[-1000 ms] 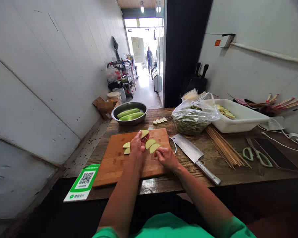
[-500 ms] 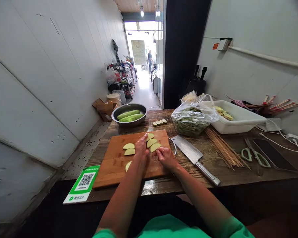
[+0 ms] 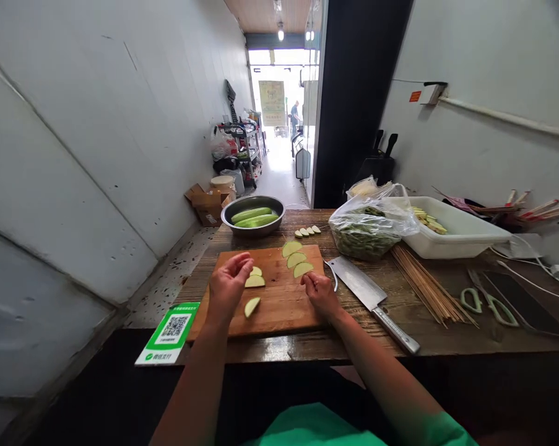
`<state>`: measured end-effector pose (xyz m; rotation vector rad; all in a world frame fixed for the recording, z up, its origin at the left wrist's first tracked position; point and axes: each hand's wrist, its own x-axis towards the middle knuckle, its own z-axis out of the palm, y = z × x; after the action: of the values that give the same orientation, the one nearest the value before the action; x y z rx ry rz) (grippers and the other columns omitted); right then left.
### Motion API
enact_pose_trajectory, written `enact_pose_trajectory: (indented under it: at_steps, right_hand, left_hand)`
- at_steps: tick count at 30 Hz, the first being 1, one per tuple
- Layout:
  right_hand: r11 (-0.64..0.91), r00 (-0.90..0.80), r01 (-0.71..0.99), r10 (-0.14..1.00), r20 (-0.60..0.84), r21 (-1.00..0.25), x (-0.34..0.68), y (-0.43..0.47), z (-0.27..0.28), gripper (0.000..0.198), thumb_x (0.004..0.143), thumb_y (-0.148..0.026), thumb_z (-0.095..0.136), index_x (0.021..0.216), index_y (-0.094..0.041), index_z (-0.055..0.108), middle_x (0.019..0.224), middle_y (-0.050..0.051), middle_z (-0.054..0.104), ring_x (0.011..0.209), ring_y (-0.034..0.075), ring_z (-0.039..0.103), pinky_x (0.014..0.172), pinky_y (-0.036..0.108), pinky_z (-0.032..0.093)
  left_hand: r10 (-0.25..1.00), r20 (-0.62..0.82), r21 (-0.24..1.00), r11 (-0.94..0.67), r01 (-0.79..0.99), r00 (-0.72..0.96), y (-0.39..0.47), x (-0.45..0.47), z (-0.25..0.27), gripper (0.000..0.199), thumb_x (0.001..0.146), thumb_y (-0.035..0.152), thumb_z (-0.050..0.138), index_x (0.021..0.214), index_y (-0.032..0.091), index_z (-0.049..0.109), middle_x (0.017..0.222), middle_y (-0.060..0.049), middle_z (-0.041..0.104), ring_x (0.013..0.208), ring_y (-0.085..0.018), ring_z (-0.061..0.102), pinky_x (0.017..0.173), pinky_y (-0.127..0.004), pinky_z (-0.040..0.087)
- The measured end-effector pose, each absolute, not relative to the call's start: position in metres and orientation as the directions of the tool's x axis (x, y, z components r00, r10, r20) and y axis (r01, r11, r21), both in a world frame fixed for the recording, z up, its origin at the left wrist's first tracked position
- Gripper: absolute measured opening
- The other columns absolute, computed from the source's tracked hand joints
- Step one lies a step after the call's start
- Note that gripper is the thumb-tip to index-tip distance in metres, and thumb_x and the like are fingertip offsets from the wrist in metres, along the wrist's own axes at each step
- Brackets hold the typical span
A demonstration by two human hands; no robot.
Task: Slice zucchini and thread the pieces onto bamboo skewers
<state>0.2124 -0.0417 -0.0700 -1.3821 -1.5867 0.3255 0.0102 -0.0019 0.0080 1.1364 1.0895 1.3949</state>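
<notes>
We take the fingers as reference. To the right of our right hand (image 3: 322, 297), the edge of the cutting board (image 3: 281, 310) lies just beside the fingers; the board's near edge runs between the fingers and our body. Between the two hands a strip of bare board gives the widest room for moving. Room on the right is limited by the cleaver (image 3: 357, 282), which lies flat near the right fingers, its handle angled toward the front edge of the worktop (image 3: 279, 352). Ahead of the left fingers, past the board's far edge, stands the metal bowl (image 3: 253, 231) with two green vegetables (image 3: 255, 217). Well to the right of the right fingers, the dark wooden worktop carries the plastic bag (image 3: 367, 232), the bundle of sticks (image 3: 430, 285), the white tub (image 3: 465, 246) and the scissors (image 3: 495, 305). A pale wall (image 3: 75, 136) stands left of the hands; a bright doorway lies far ahead, with a person (image 3: 294, 118) near it. The right fingers pinch the near end of a skewer that carries three threaded slices (image 3: 296, 260); these extend forward and left from the fingertips, above the board. The fingers of our left hand (image 3: 228, 288) are curled toward the thumb; we cannot tell whether they grip anything. Just right of them lie three loose slices (image 3: 254, 282), one nearer to us than the others.
</notes>
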Motion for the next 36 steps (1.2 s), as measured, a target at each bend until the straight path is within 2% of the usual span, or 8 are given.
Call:
enact_pose_trajectory:
  at_steps: [3,6,12,15,19,26,31,36]
  right_hand:
    - [0.324,0.086,0.619,0.877,0.472,-0.715,0.212,-0.043,-0.072,0.031,0.086,-0.026,0.036,0.066,-0.018,0.057,0.056,0.000,0.054,0.055,0.012,0.052,0.057,0.023,0.035]
    - [0.292,0.097,0.623,0.892,0.442,-0.726,0.212,-0.043,-0.074,0.030,0.086,-0.026,0.037,0.067,-0.017,0.058,0.057,0.000,0.055,0.055,0.012,0.052,0.056,0.022,0.034]
    - [0.283,0.102,0.611,0.898,0.428,-0.739,0.213,-0.043,-0.075,0.029,0.086,-0.027,0.037,0.068,-0.017,0.058,0.054,0.000,0.053,0.052,0.012,0.049,0.053,0.022,0.033]
    - [0.293,0.091,0.617,0.895,0.436,-0.730,0.213,-0.042,-0.075,0.028,0.086,-0.026,0.038,0.068,-0.017,0.058,0.052,-0.001,0.051,0.051,0.012,0.049,0.053,0.022,0.033]
    - [0.278,0.084,0.611,0.908,0.411,-0.741,0.212,-0.042,-0.074,0.028,0.085,-0.026,0.038,0.067,-0.017,0.057,0.052,-0.001,0.051,0.050,0.011,0.049,0.052,0.021,0.033]
    - [0.280,0.084,0.620,0.905,0.417,-0.733,0.212,-0.042,-0.074,0.028,0.085,-0.024,0.038,0.067,-0.017,0.057,0.055,-0.001,0.053,0.052,0.011,0.049,0.054,0.021,0.034]
    - [0.297,0.065,0.624,0.902,0.426,-0.723,0.213,-0.041,-0.074,0.027,0.085,-0.023,0.038,0.067,-0.017,0.057,0.056,0.000,0.054,0.054,0.012,0.050,0.056,0.022,0.035]
    - [0.306,0.058,0.624,0.899,0.434,-0.719,0.213,-0.040,-0.075,0.027,0.085,-0.022,0.038,0.066,-0.018,0.057,0.056,-0.001,0.053,0.054,0.012,0.050,0.055,0.021,0.034]
  left_hand:
    - [0.987,0.151,0.967,-0.136,0.217,-0.050,-0.026,-0.018,-0.009,0.030,0.054,0.023,0.078,0.083,0.019,0.069,0.084,-0.006,0.065,0.070,-0.017,0.058,0.068,-0.024,0.044]
    - [0.968,0.251,0.843,-0.217,0.493,-0.003,-0.044,-0.025,-0.031,0.035,0.054,0.031,0.077,0.087,0.022,0.068,0.087,-0.006,0.063,0.074,-0.020,0.056,0.072,-0.029,0.043]
    - [0.937,0.337,0.614,-0.292,0.733,0.090,-0.056,-0.015,-0.050,0.026,0.065,0.033,0.067,0.087,0.021,0.066,0.091,-0.010,0.059,0.088,-0.027,0.053,0.084,-0.038,0.039]
    - [0.926,0.371,0.612,-0.300,0.732,0.070,-0.057,-0.014,-0.051,0.020,0.066,0.031,0.065,0.084,0.021,0.066,0.090,-0.010,0.059,0.089,-0.028,0.053,0.086,-0.039,0.036]
    - [0.929,0.366,0.713,-0.322,0.623,0.062,-0.056,-0.015,-0.053,0.016,0.064,0.028,0.067,0.079,0.023,0.066,0.084,-0.008,0.061,0.086,-0.026,0.053,0.088,-0.038,0.035]
    - [0.932,0.340,0.746,-0.348,0.568,0.126,-0.034,-0.018,-0.037,0.028,0.058,0.026,0.073,0.085,0.025,0.067,0.092,-0.008,0.062,0.092,-0.026,0.054,0.088,-0.035,0.036]
    - [0.946,0.325,0.830,-0.292,0.475,0.013,0.002,-0.017,-0.025,0.032,0.048,0.019,0.078,0.077,0.023,0.066,0.083,-0.008,0.061,0.095,-0.028,0.052,0.089,-0.032,0.035]
    - [0.960,0.280,0.837,-0.256,0.484,0.023,0.018,-0.006,-0.032,0.029,0.044,0.009,0.076,0.067,0.020,0.063,0.076,-0.006,0.057,0.099,-0.027,0.050,0.088,-0.029,0.035]
